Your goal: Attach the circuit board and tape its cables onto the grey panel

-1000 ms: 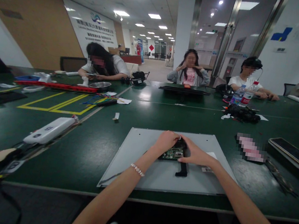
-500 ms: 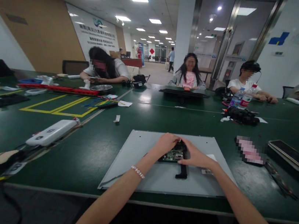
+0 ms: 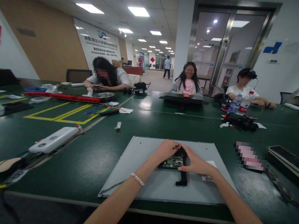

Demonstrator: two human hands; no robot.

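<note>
A flat grey panel point(image 3: 140, 174), which looks like the back of a screen, lies near the table's front edge. On its middle is a green circuit board point(image 3: 170, 163) with dark edges, and a black L-shaped piece point(image 3: 183, 180) extends toward me from it. My left hand point(image 3: 166, 149) is at the board's far edge, fingers pinched together; what is between them is too small to make out. Around the board's right side curves my right hand point(image 3: 196, 162), thumb at the near side and fingertips meeting the left hand's at the far side. Both hands partly hide the board.
To the right lie a pink phone point(image 3: 249, 156), a dark case point(image 3: 294, 164) and glasses point(image 3: 280, 188). A white device point(image 3: 53, 138) with a cable lies left. Farther off are bottles point(image 3: 243, 105), a metal bowl point(image 3: 104, 95), a black screen point(image 3: 183, 99) and several seated people.
The whole view has shifted, so the table sits a little lower in it. My hands keep nearly the same hold around the board. The person walking in the background has moved slightly.
</note>
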